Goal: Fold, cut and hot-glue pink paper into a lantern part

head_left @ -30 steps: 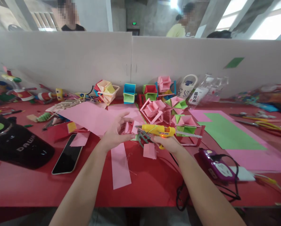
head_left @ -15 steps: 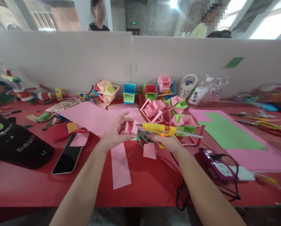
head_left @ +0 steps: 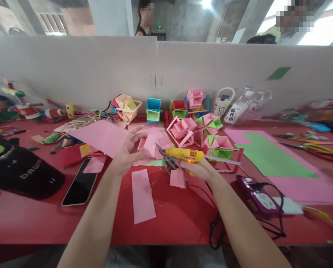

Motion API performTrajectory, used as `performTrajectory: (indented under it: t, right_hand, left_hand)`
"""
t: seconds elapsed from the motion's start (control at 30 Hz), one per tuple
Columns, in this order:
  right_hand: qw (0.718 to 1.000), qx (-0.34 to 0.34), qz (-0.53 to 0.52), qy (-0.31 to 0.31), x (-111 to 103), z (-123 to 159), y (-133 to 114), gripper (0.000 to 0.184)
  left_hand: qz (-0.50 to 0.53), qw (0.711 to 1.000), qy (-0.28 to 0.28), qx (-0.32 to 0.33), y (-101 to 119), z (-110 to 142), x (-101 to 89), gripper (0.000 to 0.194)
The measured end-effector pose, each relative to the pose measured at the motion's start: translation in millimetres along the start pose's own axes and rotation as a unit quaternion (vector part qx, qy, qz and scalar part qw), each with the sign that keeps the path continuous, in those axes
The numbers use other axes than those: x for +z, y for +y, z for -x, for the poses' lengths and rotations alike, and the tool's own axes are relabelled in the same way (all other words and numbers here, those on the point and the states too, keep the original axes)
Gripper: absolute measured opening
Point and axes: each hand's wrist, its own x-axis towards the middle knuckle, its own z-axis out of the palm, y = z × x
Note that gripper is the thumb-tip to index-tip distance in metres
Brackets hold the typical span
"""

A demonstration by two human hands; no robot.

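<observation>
My left hand is closed around a small folded pink paper piece, with the thumb below and the fingers above it. In my right hand is a yellow hot glue gun, its orange light lit. The nozzle points left and lies close to the pink paper; whether it touches, I cannot tell. Beneath the gun lie scissors with dark green handles, partly hidden. A small folded pink paper rests just under my right hand. Nearer me, a pink paper strip lies flat on the red table.
Folded paper boxes stand along the white partition. To the left are a phone and a black tumbler. A purple power socket with black cable sits at right, near green paper. Two people are beyond the partition.
My left hand has moved slightly left with the pink paper, which now shows more of its face. The glue gun has shifted a little left and down. The people behind the partition have moved right.
</observation>
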Motion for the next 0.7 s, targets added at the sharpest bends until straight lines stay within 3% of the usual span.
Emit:
performTrajectory:
  t: [0.13, 0.3, 0.43, 0.5, 0.63, 0.7]
  right_hand:
    - [0.999, 0.005, 0.002, -0.043, 0, 4, -3, 0.035]
    - [0.989, 0.028, 0.042, -0.138, 9, 29, -20, 0.024]
    - [0.994, 0.06, 0.053, -0.07, 14, 64, -33, 0.023]
    - [0.995, 0.067, 0.041, -0.066, 16, 81, -34, 0.022]
    - [0.991, 0.09, 0.035, -0.092, 31, 105, -20, 0.013]
    - [0.992, 0.104, 0.037, -0.06, 44, 108, -11, 0.015]
  left_hand:
    - [0.02, 0.998, 0.054, 0.021, 1, -3, -7.5, 0.071]
    - [0.015, 0.998, 0.051, 0.029, 1, -3, -11.0, 0.07]
    - [0.021, 0.999, 0.039, 0.027, 2, -3, -9.1, 0.072]
    - [0.029, 0.999, 0.033, 0.018, 2, -3, -7.5, 0.074]
    - [0.035, 0.999, 0.03, 0.008, 4, -3, -4.2, 0.075]
    - [0.028, 0.999, 0.027, 0.006, 4, -2, -2.5, 0.074]
